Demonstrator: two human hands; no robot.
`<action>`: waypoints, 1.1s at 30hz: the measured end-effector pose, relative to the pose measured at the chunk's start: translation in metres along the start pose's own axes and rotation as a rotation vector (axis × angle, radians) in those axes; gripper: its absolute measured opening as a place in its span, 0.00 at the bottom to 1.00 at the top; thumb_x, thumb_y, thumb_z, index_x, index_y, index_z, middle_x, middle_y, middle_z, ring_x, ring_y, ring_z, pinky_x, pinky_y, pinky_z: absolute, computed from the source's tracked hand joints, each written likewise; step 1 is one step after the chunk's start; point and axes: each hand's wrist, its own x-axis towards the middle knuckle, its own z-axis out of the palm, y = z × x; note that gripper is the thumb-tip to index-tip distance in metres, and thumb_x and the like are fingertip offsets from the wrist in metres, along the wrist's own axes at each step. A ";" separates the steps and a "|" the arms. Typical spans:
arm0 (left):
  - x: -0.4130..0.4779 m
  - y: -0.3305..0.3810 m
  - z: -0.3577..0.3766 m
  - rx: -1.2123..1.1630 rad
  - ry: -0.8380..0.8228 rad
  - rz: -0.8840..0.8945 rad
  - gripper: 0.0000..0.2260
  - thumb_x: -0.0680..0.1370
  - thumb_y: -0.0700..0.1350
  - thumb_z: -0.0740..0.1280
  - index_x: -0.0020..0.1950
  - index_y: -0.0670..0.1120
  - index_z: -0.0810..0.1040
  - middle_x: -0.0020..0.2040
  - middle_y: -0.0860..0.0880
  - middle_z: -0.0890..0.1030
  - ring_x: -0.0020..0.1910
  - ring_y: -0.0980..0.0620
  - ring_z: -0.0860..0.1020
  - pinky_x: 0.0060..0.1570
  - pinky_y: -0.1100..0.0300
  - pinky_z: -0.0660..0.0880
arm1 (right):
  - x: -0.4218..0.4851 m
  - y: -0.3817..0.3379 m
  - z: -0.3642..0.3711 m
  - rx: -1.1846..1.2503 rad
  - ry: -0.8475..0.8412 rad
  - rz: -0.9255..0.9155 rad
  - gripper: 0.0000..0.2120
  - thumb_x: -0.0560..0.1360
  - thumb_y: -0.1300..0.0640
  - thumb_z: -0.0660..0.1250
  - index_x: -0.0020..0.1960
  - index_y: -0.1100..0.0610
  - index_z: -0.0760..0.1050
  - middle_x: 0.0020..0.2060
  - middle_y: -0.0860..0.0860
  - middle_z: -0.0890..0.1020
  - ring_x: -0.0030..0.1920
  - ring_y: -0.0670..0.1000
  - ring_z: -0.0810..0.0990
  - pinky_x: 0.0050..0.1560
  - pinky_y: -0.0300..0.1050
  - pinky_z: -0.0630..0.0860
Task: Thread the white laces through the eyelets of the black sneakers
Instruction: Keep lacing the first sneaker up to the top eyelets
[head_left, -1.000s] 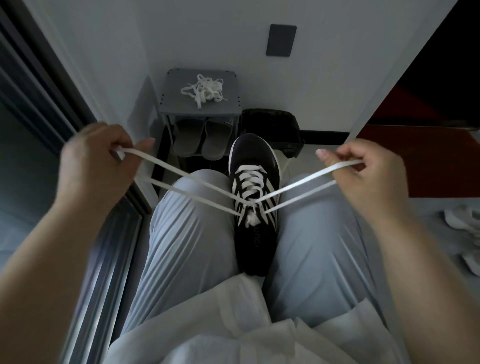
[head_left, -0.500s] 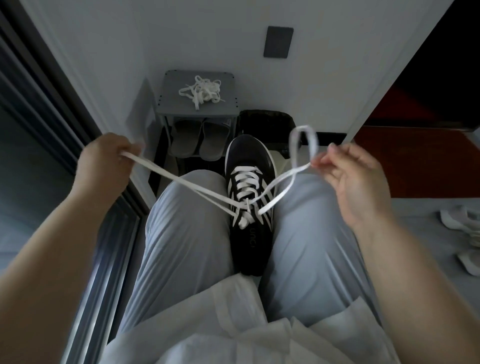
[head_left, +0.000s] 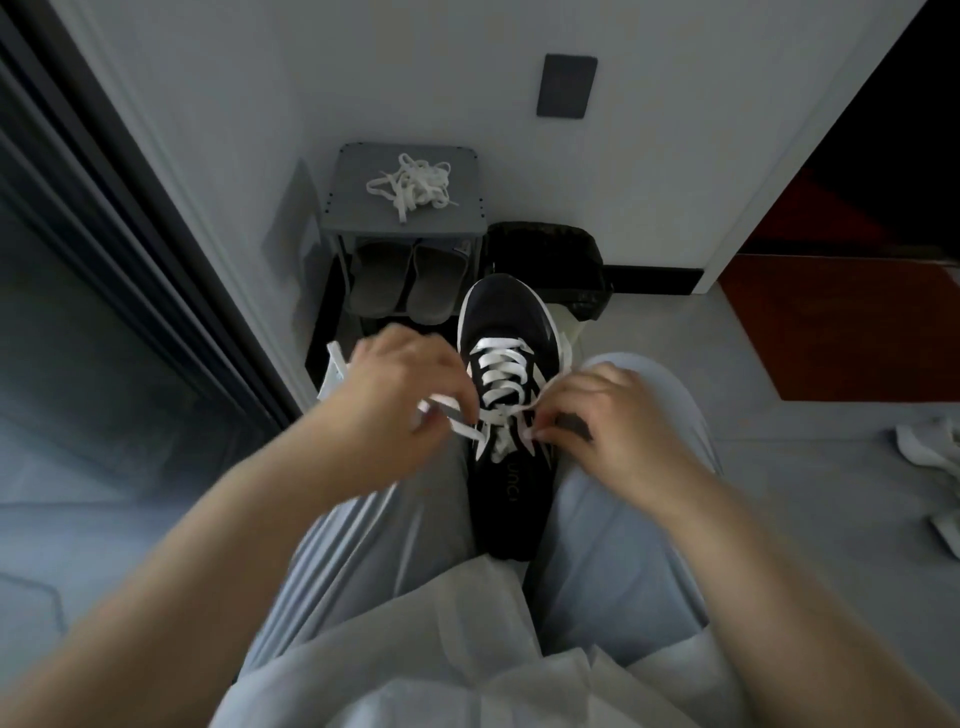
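The black sneaker (head_left: 506, 415) sits wedged between the person's 2 thighs, which likely steadies it for lacing. Its long axis runs away from the body, toe toward the wall, heel nearest the lap. The white lace (head_left: 501, 382) crosses most eyelets, so this shoe looks nearly done. The left hand (head_left: 400, 384) and right hand (head_left: 610, 415) each pinch a lace end at the top eyelets, close together. A spare lace bundle (head_left: 413, 187) lies on the small shelf (head_left: 467, 161) beyond.
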 end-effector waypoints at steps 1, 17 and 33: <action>-0.002 0.002 0.009 0.030 -0.017 -0.008 0.11 0.68 0.47 0.59 0.42 0.56 0.80 0.45 0.61 0.74 0.51 0.57 0.66 0.53 0.58 0.60 | 0.000 0.003 -0.001 -0.004 0.015 -0.003 0.11 0.69 0.45 0.65 0.41 0.51 0.80 0.42 0.43 0.82 0.44 0.51 0.76 0.46 0.46 0.70; -0.013 -0.007 0.032 -0.293 0.354 -0.332 0.06 0.74 0.38 0.65 0.38 0.45 0.75 0.43 0.53 0.79 0.45 0.56 0.76 0.49 0.68 0.70 | -0.007 0.003 -0.009 0.396 0.259 0.204 0.05 0.77 0.53 0.62 0.43 0.52 0.73 0.38 0.40 0.79 0.42 0.42 0.77 0.43 0.34 0.71; -0.009 -0.008 0.032 0.012 -0.001 -0.092 0.12 0.71 0.56 0.64 0.45 0.50 0.80 0.39 0.60 0.77 0.44 0.50 0.75 0.47 0.59 0.66 | 0.011 -0.009 -0.028 1.181 0.561 0.229 0.07 0.80 0.56 0.56 0.43 0.53 0.65 0.29 0.41 0.68 0.31 0.43 0.64 0.34 0.35 0.65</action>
